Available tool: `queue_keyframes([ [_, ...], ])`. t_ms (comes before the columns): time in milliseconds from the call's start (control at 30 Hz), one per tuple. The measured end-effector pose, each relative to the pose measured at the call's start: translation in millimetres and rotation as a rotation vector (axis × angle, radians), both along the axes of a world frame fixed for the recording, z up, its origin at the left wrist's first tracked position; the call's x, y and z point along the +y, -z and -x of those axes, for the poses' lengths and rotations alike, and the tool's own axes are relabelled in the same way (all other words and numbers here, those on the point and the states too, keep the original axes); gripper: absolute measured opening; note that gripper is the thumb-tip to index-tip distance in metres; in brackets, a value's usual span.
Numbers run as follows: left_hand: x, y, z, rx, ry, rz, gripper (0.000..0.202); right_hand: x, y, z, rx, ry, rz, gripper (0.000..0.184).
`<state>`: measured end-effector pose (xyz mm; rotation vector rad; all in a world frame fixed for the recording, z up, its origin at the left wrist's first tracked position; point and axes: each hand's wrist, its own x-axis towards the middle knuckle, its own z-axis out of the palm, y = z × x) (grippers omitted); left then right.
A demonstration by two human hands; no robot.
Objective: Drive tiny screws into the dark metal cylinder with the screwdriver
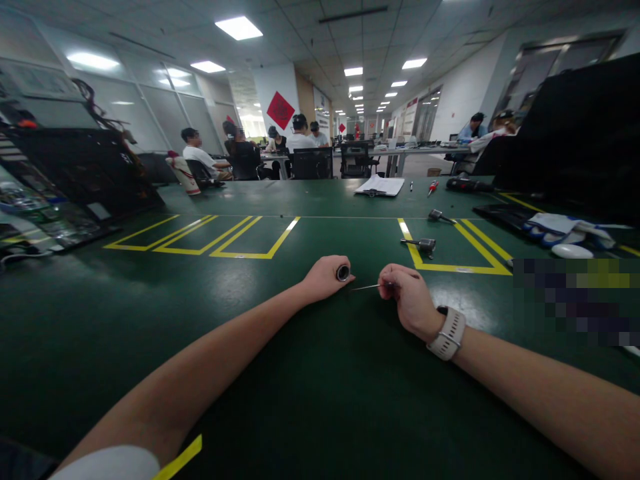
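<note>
Two hands meet near the middle of the green table (320, 400). The left hand (326, 278) is curled around a round-mouthed metal part (343, 273), its opening showing beside the fingers; the right hand (406, 293) pinches a thin rod (365, 288) whose tip points at the left one, just beside it. That tip worries me: if it skids, it could prick the left fingers. A smooth part might also twist in that grip, drop, and perhaps roll toward the metal piece (424, 245) lying across the yellow tape (411, 244).

Thin rod (367, 287) in right grip (410, 300)
</note>
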<state>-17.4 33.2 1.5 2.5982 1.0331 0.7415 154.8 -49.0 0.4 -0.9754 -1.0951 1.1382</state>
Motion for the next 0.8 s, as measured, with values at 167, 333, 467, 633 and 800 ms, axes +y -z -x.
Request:
queue_keyframes([
  [167,-0.3,0.1,0.1,-0.009,-0.008,0.004,0.018,-1.4,-1.7,1.4,-0.044,0.027,-0.013,0.02],
  [333,-0.1,0.3,-0.2,-0.013,-0.015,0.017,0.018,2.4,0.8,1.3,-0.059,0.107,-0.014,0.021],
  [467,-1.0,-0.4,-0.6,-0.027,-0.01,0.025,0.018,3.3,1.7,1.5,-0.073,0.133,-0.016,0.021],
  [633,0.3,0.4,0.8,-0.025,0.005,0.025,0.016,1.3,1.6,1.4,-0.061,0.112,-0.014,0.022],
  [800,3.3,2.3,1.9,-0.061,0.008,0.043,0.022,3.0,3.0,1.2,-0.004,0.117,-0.008,0.022],
])
